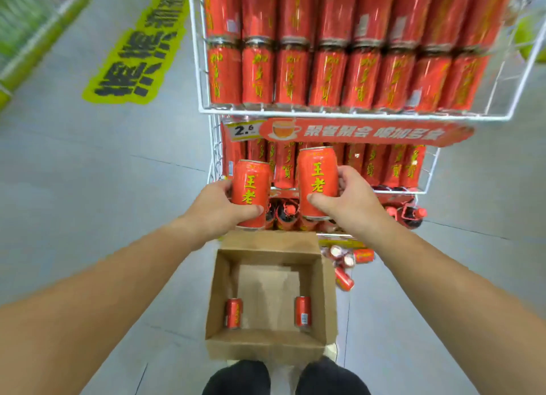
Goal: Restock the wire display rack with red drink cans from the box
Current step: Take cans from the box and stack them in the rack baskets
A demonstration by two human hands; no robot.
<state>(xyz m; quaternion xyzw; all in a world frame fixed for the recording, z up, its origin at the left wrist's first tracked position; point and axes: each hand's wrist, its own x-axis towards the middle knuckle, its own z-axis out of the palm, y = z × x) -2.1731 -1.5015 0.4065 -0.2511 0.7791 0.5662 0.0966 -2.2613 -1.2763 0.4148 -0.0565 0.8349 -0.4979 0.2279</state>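
My left hand has its grip wrapped round 1 red aluminium drink can, my right hand round a second red can. Both are upright, labels outward for display, before the white wire display rack. 2 spare cans sit in the brown cardboard box below.

Grey floor under cardboard box, loose cans, yellow sticker.

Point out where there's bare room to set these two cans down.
Free: the cardboard box bottom between the two cans in it, and the grey floor left of the box. Crowded: the top basket is packed full, and loose cans litter the floor right of the box.
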